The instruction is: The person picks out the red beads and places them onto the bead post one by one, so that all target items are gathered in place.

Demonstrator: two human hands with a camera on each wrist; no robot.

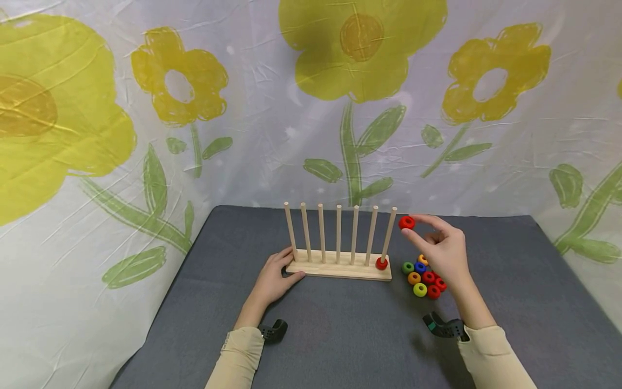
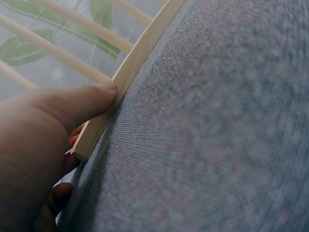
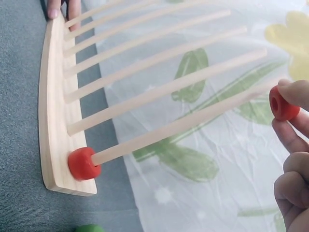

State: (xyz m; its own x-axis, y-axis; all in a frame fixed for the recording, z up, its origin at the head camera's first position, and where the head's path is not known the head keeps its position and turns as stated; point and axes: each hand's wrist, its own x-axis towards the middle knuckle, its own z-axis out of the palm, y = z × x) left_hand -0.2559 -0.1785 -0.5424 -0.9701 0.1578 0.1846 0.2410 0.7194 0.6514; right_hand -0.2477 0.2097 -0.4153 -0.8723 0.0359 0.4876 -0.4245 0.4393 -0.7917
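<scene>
A wooden peg stand (image 1: pixel 340 265) with several upright rods rests on the table. My left hand (image 1: pixel 273 278) grips the left end of its base, thumb on the front edge and fingers behind, as the left wrist view shows with the base edge (image 2: pixel 126 72). Between thumb and fingertips, my right hand (image 1: pixel 444 248) pinches a red bead (image 1: pixel 406 222). That bead is beside the top of the rightmost rod (image 1: pixel 390 229), its hole visible in the right wrist view. Another red bead (image 3: pixel 83 163) sits at the bottom of the same rod, on the base.
Right of the stand, below my right hand, lies a cluster of loose beads, among them a green bead (image 1: pixel 407 268), a blue bead (image 1: pixel 420 267), a yellow bead (image 1: pixel 420 290) and several red ones. A flower-printed cloth (image 1: pixel 257 135) hangs behind the grey table (image 1: pixel 340 335).
</scene>
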